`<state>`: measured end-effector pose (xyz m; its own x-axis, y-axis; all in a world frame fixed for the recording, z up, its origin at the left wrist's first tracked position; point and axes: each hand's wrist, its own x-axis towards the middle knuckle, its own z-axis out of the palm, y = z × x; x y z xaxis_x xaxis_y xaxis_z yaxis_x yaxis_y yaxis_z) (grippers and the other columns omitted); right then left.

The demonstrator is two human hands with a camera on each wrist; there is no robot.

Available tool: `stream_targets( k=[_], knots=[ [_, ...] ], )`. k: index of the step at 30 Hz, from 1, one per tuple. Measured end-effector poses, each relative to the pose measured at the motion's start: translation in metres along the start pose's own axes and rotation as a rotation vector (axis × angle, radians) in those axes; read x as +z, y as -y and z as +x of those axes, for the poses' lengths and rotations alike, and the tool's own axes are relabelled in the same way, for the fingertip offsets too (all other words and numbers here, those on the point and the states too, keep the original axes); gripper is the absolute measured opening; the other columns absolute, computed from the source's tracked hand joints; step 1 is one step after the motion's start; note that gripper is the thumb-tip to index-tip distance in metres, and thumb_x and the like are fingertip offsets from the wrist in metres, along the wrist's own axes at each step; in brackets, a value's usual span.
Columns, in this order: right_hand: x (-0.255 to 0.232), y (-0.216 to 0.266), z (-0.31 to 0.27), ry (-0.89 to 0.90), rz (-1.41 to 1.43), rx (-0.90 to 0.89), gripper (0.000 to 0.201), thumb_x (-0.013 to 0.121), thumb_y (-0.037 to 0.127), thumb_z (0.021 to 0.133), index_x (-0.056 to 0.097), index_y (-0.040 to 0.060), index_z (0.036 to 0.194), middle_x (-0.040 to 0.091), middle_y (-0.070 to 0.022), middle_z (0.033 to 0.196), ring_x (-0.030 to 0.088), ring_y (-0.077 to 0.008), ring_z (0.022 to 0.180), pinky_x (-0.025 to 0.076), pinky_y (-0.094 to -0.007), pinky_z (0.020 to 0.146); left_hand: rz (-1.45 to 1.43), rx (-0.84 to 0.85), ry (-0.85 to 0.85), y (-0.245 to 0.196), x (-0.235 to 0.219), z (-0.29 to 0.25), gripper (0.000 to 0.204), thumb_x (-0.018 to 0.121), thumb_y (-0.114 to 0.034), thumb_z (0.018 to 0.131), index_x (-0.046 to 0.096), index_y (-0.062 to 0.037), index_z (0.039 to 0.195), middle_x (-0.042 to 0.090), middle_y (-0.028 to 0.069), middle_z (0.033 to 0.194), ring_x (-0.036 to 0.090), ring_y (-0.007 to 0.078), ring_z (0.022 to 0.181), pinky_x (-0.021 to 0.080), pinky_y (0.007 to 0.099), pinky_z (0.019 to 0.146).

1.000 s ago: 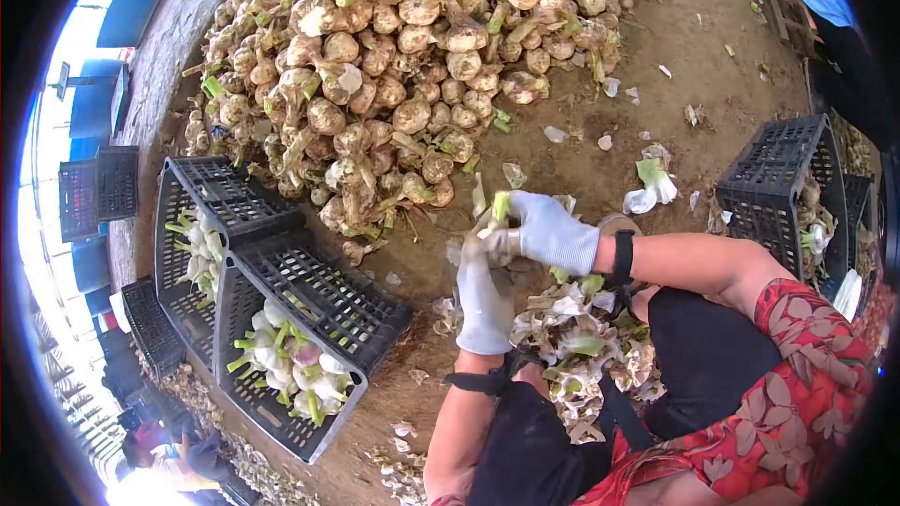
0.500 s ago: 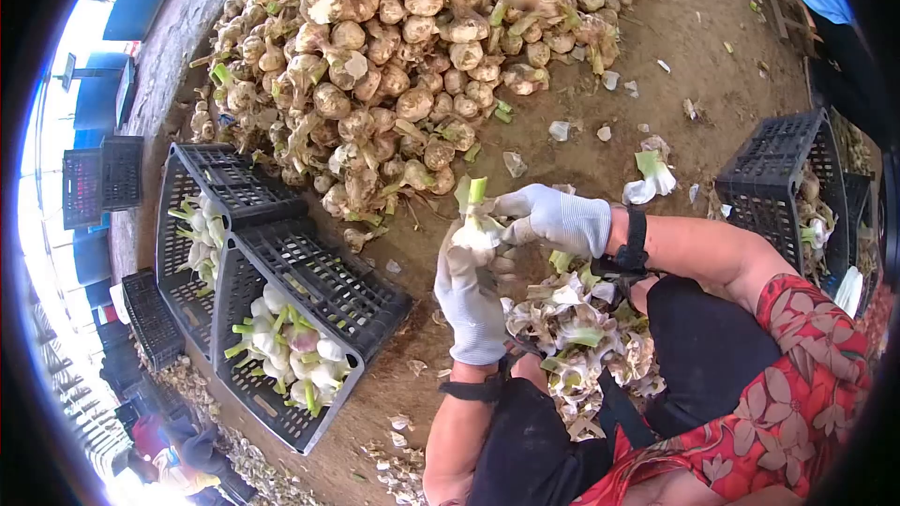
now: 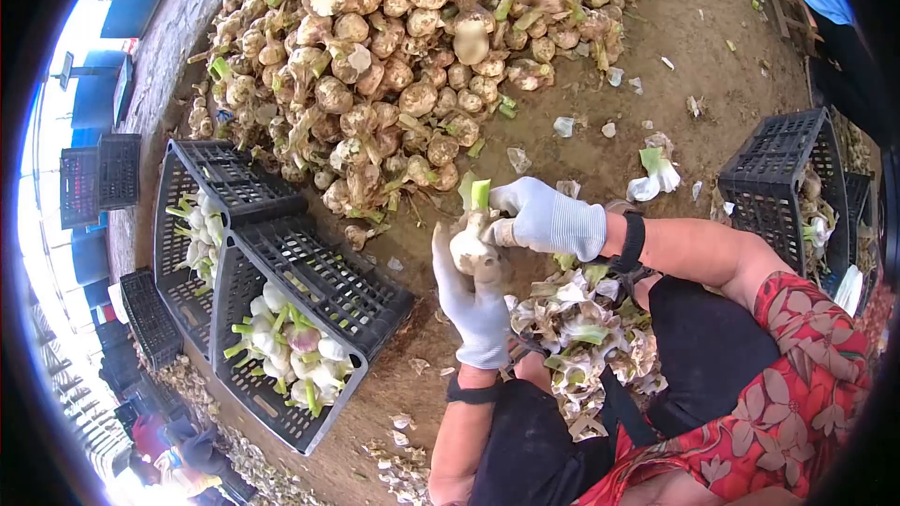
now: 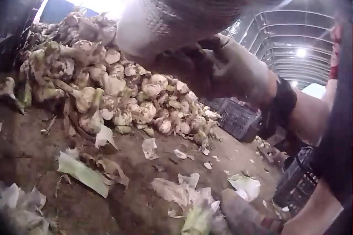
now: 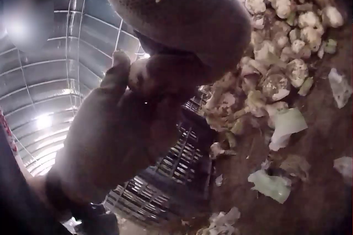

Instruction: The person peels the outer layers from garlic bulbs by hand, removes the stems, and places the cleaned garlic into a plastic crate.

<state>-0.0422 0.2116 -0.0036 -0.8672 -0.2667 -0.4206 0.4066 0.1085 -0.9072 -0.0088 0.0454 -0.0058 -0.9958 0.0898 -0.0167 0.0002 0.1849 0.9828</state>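
Between the two gloved hands stands a garlic bulb, white, with a short green stem pointing up. My left hand holds the bulb from below and the side, its thumb and fingers around it. From the other side my right hand pinches the bulb near its neck with thumb and forefinger. Both gloves are pale grey with soiled fingertips. In the left wrist view the right hand shows beyond the dark left glove, and the bulb is hidden there. The right wrist view shows the left hand facing the right glove.
A large heap of soil-marked garlic lies ahead. Black crates with trimmed white bulbs stand at left, another crate at right. Peeled skins pile between the knees, and a loose peel lies on the floor.
The hands were close together around the garlic bulb, mostly hiding it. They have since parted slightly, leaving the white bulb showing and its stem upright. The left fingers have spread a little.
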Motion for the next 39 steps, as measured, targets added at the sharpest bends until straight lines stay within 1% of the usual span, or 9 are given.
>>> stream_targets(
  k=[15, 18, 19, 22, 23, 28, 31, 34, 39],
  knots=[
    [0.018, -0.007, 0.008, -0.104, -0.043, -0.143, 0.015, 0.058, 0.003, 0.082, 0.063, -0.001, 0.096, 0.064, -0.0047, 0.079, 0.054, -0.0076, 0.077, 0.048, -0.0269, 0.071, 0.422, 0.348, -0.025, 0.001, -0.011, -0.002, 0.069, 0.07, -0.033, 0.085, 0.042, 0.0052, 0.136, 0.057, 0.0174, 0.118, 0.056, 0.0276, 0.104, 0.045, 0.0364, 0.091],
    [0.013, -0.007, 0.007, -0.146, -0.118, -0.216, 0.02, 0.055, -0.001, 0.079, 0.063, -0.0013, 0.097, 0.065, -0.0061, 0.08, 0.056, -0.0079, 0.079, 0.048, -0.0272, 0.072, -0.117, -0.15, -0.065, -0.012, -0.003, 0.001, 0.069, 0.058, -0.042, 0.092, 0.039, 0.0048, 0.139, 0.06, 0.0171, 0.111, 0.059, 0.0241, 0.098, 0.047, 0.0335, 0.087],
    [0.012, -0.006, 0.006, -0.165, -0.141, -0.256, 0.022, 0.053, -0.003, 0.078, 0.063, -0.0014, 0.097, 0.065, -0.0065, 0.081, 0.056, -0.0079, 0.079, 0.048, -0.0274, 0.072, -0.501, -0.371, -0.051, -0.025, 0.0, 0.006, 0.066, 0.042, -0.053, 0.097, 0.043, 0.0003, 0.136, 0.061, 0.0152, 0.099, 0.058, 0.0164, 0.07, 0.048, 0.0275, 0.064],
    [0.013, -0.008, 0.005, -0.205, -0.065, -0.36, 0.026, 0.051, -0.005, 0.075, 0.063, -0.0018, 0.098, 0.065, -0.006, 0.081, 0.055, -0.007, 0.079, 0.047, -0.0261, 0.071, -1.506, -0.885, 0.478, -0.016, -0.022, 0.027, 0.065, 0.033, -0.061, 0.096, 0.051, -0.0059, 0.126, 0.061, 0.011, 0.086, 0.043, 0.0113, 0.048, 0.036, 0.0244, 0.044],
    [0.013, -0.006, 0.004, -0.173, 0.009, -0.312, 0.023, 0.053, -0.002, 0.077, 0.063, -0.0017, 0.097, 0.066, -0.0066, 0.081, 0.056, -0.0078, 0.076, 0.048, -0.0269, 0.069, -1.318, -0.93, 0.355, -0.017, -0.022, 0.027, 0.059, 0.031, -0.06, 0.096, 0.055, -0.01, 0.117, 0.058, 0.0073, 0.078, 0.028, 0.0088, 0.039, 0.025, 0.0251, 0.036],
    [0.016, 0.015, -0.004, -0.157, 0.314, 0.037, 0.023, 0.059, -0.002, 0.076, 0.063, -0.0023, 0.099, 0.066, -0.0036, 0.083, 0.056, -0.0075, 0.079, 0.048, -0.0268, 0.069, -0.939, -0.708, 0.039, -0.025, -0.01, 0.021, 0.037, 0.041, -0.037, 0.099, 0.053, -0.0074, 0.119, 0.061, 0.0055, 0.09, 0.054, 0.0102, 0.065, 0.042, 0.0223, 0.048],
    [0.03, 0.0, -0.009, -0.169, -0.058, -0.295, 0.022, 0.064, 0.003, 0.077, 0.065, 0.0004, 0.1, 0.067, -0.0049, 0.081, 0.059, -0.0109, 0.076, 0.049, -0.0307, 0.069, -0.638, -0.408, 0.009, 0.003, -0.013, 0.005, 0.031, 0.051, -0.022, 0.097, 0.051, -0.0054, 0.123, 0.06, 0.006, 0.111, 0.061, 0.0123, 0.09, 0.053, 0.0264, 0.073],
    [0.029, 0.008, -0.013, 0.0, -0.168, -0.275, 0.021, 0.063, 0.003, 0.076, 0.065, 0.001, 0.097, 0.066, -0.0061, 0.077, 0.063, -0.0153, 0.075, 0.05, -0.0325, 0.069, -0.861, -0.542, -0.132, 0.012, -0.011, 0.006, 0.038, 0.05, -0.036, 0.096, 0.053, -0.0066, 0.12, 0.061, 0.0066, 0.112, 0.062, 0.0184, 0.096, 0.048, 0.0326, 0.088],
    [0.01, 0.022, -0.021, 0.205, 0.543, 0.17, 0.012, 0.058, 0.001, 0.075, 0.066, 0.0003, 0.084, 0.061, -0.0035, 0.063, 0.053, -0.0089, 0.05, 0.04, -0.0254, 0.045, -1.059, -0.651, 0.088, -0.005, -0.017, 0.008, 0.045, 0.048, -0.049, 0.095, 0.06, -0.0091, 0.11, 0.064, 0.007, 0.099, 0.06, 0.0183, 0.081, 0.048, 0.031, 0.071]
  ],
)
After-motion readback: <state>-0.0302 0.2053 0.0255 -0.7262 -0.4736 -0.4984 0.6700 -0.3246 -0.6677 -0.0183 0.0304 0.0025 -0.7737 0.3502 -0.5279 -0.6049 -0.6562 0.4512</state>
